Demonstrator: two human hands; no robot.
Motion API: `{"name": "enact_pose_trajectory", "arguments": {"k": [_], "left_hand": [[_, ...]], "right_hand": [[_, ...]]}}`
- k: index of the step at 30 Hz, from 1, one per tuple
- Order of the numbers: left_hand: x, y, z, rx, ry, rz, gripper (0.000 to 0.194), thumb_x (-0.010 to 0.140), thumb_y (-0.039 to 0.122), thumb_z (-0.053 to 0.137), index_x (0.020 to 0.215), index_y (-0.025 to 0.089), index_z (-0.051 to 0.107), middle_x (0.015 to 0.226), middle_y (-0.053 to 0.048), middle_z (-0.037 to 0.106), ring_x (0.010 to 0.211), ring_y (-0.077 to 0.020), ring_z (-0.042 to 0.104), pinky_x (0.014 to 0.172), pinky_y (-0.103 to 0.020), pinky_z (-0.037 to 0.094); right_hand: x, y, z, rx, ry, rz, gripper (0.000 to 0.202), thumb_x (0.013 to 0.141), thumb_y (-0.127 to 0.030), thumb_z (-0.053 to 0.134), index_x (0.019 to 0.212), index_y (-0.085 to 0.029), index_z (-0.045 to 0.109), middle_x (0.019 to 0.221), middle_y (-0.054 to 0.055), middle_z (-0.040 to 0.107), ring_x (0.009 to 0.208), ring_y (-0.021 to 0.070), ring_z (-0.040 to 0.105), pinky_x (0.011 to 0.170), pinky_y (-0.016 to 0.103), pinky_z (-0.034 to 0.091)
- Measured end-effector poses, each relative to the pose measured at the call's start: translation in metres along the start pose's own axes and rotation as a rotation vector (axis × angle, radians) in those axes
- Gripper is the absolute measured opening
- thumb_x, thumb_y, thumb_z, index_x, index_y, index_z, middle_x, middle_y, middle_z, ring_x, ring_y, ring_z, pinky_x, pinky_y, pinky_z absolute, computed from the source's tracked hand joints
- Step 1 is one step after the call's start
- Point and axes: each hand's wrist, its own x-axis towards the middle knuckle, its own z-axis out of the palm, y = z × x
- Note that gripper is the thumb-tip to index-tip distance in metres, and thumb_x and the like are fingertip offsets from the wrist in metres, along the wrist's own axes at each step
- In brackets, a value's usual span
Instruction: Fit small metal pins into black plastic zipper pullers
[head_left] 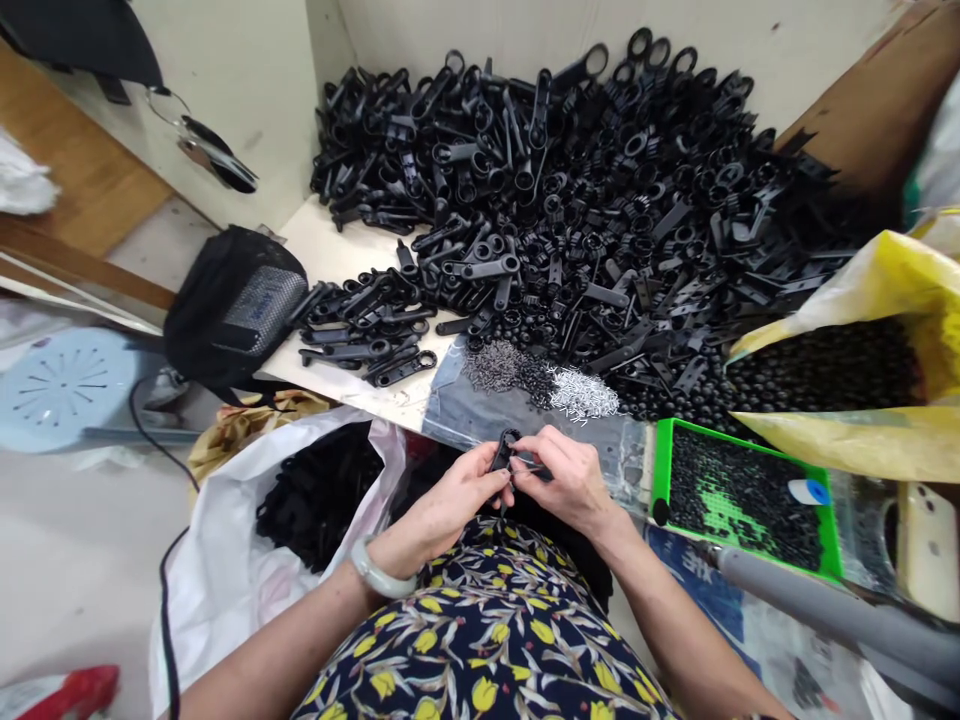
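Close to my body, at the front edge of the table, my left hand (442, 500) is closed around a black plastic ring-ended part (505, 448), its ring pointing away from me. My right hand (568, 482) pinches at the ring side of the same part. A thin, light sliver shows between the right fingers, too small to name. Just beyond both hands lie a heap of short silvery pins (583, 392), a pile of small brownish-grey pieces (493, 366) and some small black pieces, all on a grey sheet (469, 408).
A large heap of black plastic parts (540, 180) covers the table's back. Similar parts (367, 325) lie at left, near a black pouch (236, 300). To the right are a green tray (662, 460), a yellow bag (832, 445) and a phone (930, 550). A white sack (225, 540) stands lower left.
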Motion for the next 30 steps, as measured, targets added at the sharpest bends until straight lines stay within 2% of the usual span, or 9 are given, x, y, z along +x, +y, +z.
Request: {"name": "enact_pose_trajectory", "arguments": {"k": [9,16,21,25,30], "left_hand": [[-0.005,0.007,0.007,-0.007,0.053,0.024,0.023,0.083,0.022,0.068,0.106,0.018,0.067,0.087,-0.002,0.063,0.078,-0.0145,0.056,0.077,-0.028,0.043],[-0.004,0.001,0.005,0.091,0.05,0.062,0.022,0.087,0.02,0.062,0.109,0.017,0.065,0.088,-0.002,0.063,0.079,-0.0159,0.058,0.078,-0.029,0.044],[-0.002,-0.004,0.003,0.145,0.068,0.067,0.023,0.088,0.017,0.057,0.11,0.018,0.065,0.083,-0.002,0.063,0.075,-0.0157,0.058,0.073,-0.027,0.043],[-0.001,-0.004,0.001,0.157,0.059,0.106,0.022,0.087,0.017,0.058,0.107,0.018,0.066,0.09,-0.004,0.066,0.077,-0.0165,0.059,0.076,-0.028,0.045],[-0.002,0.0,0.0,0.384,0.044,0.149,0.027,0.09,0.015,0.051,0.114,0.018,0.063,0.088,-0.002,0.063,0.079,-0.0164,0.059,0.079,-0.029,0.046]], "right_hand": [[0.0,-0.006,-0.003,-0.023,-0.021,0.03,0.017,0.101,-0.029,0.058,0.106,-0.021,0.072,0.084,0.004,0.069,0.071,0.0147,0.066,0.061,0.025,0.047],[-0.001,-0.009,-0.008,0.096,-0.062,0.106,0.018,0.104,-0.03,0.057,0.108,-0.022,0.072,0.085,0.004,0.068,0.075,0.0163,0.066,0.065,0.028,0.049],[-0.001,-0.012,-0.009,0.063,-0.08,0.092,0.02,0.105,-0.028,0.055,0.102,-0.021,0.073,0.087,0.005,0.066,0.074,0.0157,0.065,0.069,0.027,0.051],[-0.001,-0.018,-0.008,0.062,-0.062,0.117,0.02,0.105,-0.026,0.054,0.098,-0.02,0.072,0.086,0.004,0.065,0.073,0.0149,0.064,0.068,0.026,0.049],[-0.001,-0.026,-0.007,0.114,-0.037,0.229,0.017,0.104,-0.026,0.056,0.096,-0.021,0.07,0.085,0.003,0.063,0.074,0.0145,0.062,0.069,0.027,0.047]]}}
